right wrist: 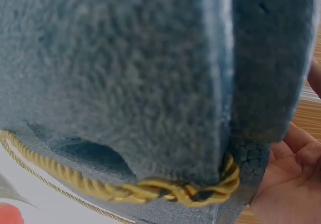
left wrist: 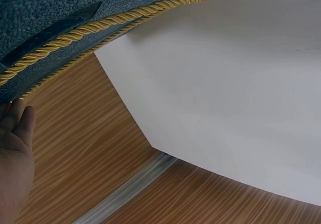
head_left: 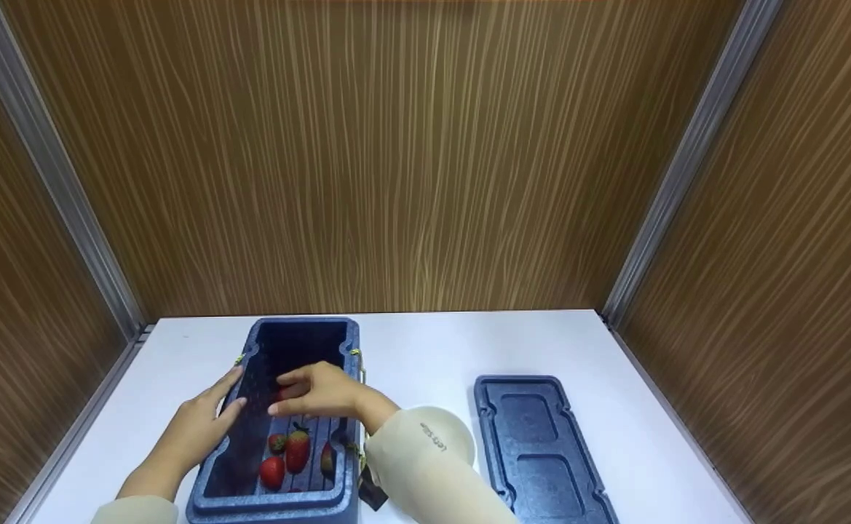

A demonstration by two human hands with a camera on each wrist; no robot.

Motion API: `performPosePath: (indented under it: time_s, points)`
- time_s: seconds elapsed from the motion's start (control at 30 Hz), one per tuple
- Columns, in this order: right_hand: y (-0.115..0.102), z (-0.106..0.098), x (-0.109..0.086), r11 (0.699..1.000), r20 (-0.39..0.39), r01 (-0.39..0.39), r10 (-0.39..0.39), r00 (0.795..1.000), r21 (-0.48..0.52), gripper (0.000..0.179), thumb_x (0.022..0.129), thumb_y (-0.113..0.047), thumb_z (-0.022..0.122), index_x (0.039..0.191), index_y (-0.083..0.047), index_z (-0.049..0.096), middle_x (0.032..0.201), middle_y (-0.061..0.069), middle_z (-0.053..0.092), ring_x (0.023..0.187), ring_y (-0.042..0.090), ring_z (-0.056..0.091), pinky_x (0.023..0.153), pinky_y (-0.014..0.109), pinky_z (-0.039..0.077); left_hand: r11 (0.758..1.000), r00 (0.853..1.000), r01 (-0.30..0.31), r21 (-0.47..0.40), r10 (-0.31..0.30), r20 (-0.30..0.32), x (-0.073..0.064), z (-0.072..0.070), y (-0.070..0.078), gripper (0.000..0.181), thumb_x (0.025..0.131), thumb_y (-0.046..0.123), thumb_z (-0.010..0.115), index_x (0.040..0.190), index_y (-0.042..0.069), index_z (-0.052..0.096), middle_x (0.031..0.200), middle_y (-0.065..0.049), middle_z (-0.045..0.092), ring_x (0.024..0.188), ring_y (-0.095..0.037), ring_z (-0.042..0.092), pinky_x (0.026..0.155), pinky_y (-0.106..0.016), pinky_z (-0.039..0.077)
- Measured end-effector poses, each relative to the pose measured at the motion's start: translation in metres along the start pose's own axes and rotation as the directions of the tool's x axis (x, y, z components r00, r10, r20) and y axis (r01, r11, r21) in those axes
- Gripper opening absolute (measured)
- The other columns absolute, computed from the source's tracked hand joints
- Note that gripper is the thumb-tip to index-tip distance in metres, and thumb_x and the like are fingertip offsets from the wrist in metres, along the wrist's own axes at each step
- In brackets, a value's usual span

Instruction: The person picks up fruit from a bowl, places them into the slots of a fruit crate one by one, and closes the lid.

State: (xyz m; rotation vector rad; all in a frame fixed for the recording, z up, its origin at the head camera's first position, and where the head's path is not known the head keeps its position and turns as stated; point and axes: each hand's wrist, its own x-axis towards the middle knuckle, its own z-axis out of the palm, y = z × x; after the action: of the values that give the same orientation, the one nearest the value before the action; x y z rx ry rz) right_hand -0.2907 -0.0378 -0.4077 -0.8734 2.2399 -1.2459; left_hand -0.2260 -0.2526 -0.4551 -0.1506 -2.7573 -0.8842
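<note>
A dark blue foam box [head_left: 274, 501] stands on the left half of the table, its top uncovered. Inside lie several strawberries [head_left: 298, 451] on the ribbed floor, mostly at the near end. My right hand [head_left: 323, 393] reaches into the box over the right rim. Between its thumb and forefinger it pinches a red strawberry [head_left: 280, 394], largely covered by the fingers. My left hand [head_left: 192, 429] rests with extended fingers at the left rim. Gold twisted cord [left wrist: 100, 25] runs along the box's outer side in the left wrist view.
A flat blue lid [head_left: 534, 437] with recessed panels lies to the right. Between it and the box sits a white bowl [head_left: 454, 429], partly behind my right sleeve. A blurred red thing [right wrist: 10, 215] shows low in the right wrist view. Wood-grain walls [head_left: 396, 160] enclose the table.
</note>
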Motion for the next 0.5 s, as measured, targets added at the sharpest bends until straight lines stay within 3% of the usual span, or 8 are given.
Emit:
performPosePath:
  time_s: [0.27,0.5]
  points:
    - [0.008,-0.009,-0.003,0.982,-0.055,0.149,-0.143,0.988,0.118,0.057,0.088,-0.02,0.07,0.14,-0.01,0.049,0.123,0.005,0.062,0.096,0.009,0.064,0.07,0.028,0.057,1.0,1.0,0.011,-0.004,-0.011,0.007,0.001,0.0,-0.001,0.053,0.099,0.025,0.052,0.145,0.003,0.037,0.139,-0.029,0.041,0.122,-0.051,0.042,0.099,-0.064,0.032]
    - [0.018,-0.033,-0.007,0.908,-0.192,0.377,-0.343,0.92,0.184,0.055,0.09,-0.009,0.066,0.14,-0.004,0.046,0.128,0.023,0.056,0.103,0.023,0.064,0.083,0.027,0.053,1.0,1.0,0.009,0.0,-0.009,0.01,0.001,0.0,-0.001,0.054,0.099,0.023,0.052,0.145,0.002,0.036,0.14,-0.028,0.04,0.123,-0.051,0.04,0.1,-0.064,0.031]
